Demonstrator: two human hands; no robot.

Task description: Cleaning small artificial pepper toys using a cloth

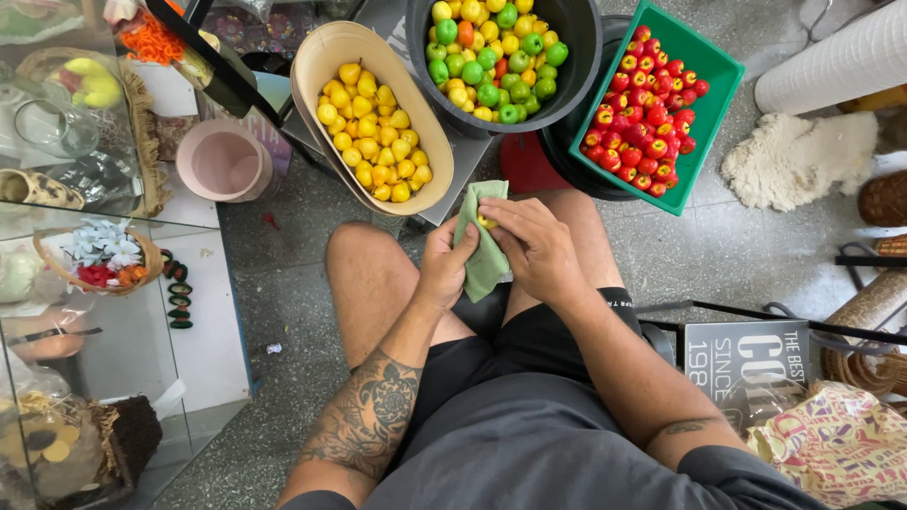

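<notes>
Head view: both hands, left (pixel 446 267) and right (pixel 535 247), grip green cloth (pixel 484 247) wrapping small yellow fruit (pixel 486 222); cloth hangs lengthwise toward knees.

Three fruit containers: one tan tub (pixel 312 71), one black bucket (pixel 586 57), one green crate (pixel 713 94)

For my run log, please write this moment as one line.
left hand: holds green cloth | right hand: presses small yellow fruit into cloth | ahead: oval basket of yellow fruits

A dark grey rectangular sign (pixel 746 364) with pale lettering is leaning on a black metal rack at the lower right. Just below it, a crinkled patterned bag (pixel 836 442) in yellow, pink and cream is lying.
</notes>
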